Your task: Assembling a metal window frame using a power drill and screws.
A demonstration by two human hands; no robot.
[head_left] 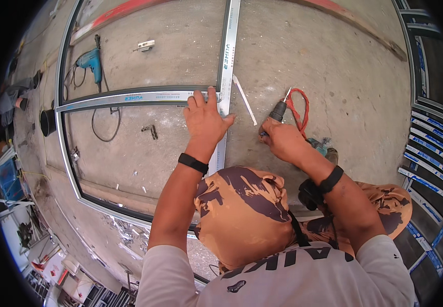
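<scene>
My left hand point(204, 122) lies spread over the joint where a silver metal crossbar point(150, 96) meets a long upright bar point(228, 48) of a window-like frame. Its fingertips touch the crossbar and the thumb reaches over the upright. Right of the frame, my right hand point(289, 141) is wrapped round a power drill point(278, 110). The drill's black chuck and thin pointed bit face away from me; my fingers hide most of its body. A loop of red cord point(303, 110) lies beside the chuck, and a thin white strip point(244, 100) lies between the hands.
A blue corded drill point(92, 62) and a dark angled bracket point(151, 132) lie inside the frame. A teal tool point(320, 147) rests by my right wrist. Red-painted wooden bars point(124, 13) cross the far side. Blue-and-white wrapped profiles point(431, 153) are stacked right; a person sits far left.
</scene>
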